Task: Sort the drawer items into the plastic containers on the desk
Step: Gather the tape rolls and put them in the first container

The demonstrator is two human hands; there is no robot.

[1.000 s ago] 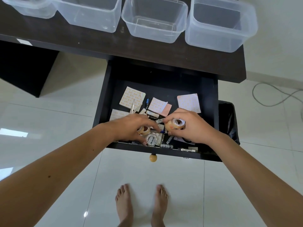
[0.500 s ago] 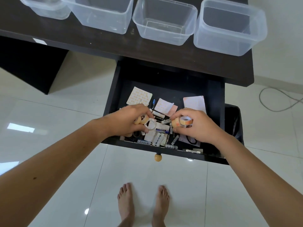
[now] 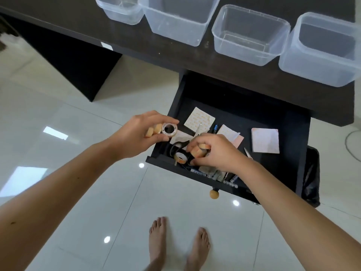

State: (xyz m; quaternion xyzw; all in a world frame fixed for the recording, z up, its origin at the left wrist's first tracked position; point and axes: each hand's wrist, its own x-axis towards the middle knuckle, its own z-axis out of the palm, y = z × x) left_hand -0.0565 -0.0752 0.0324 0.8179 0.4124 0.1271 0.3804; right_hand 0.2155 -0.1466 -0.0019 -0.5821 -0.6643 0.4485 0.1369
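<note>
Gripping tape rolls (image 3: 163, 130), hole facing camera | left hand (image 3: 136, 136)

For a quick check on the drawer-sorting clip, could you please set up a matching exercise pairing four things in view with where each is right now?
Things:
1. clear tape roll
2. scissors
3. pink sticky-note pad
4. four clear plastic containers

Places:
A. lying on the floor of the open drawer, toward its right side
B. held in the left hand, up at the drawer's left edge
C. standing in a row on the dark desk
D. lying in the drawer just left of the right hand

Pairs: 1-B, 2-D, 3-A, 4-C
</note>
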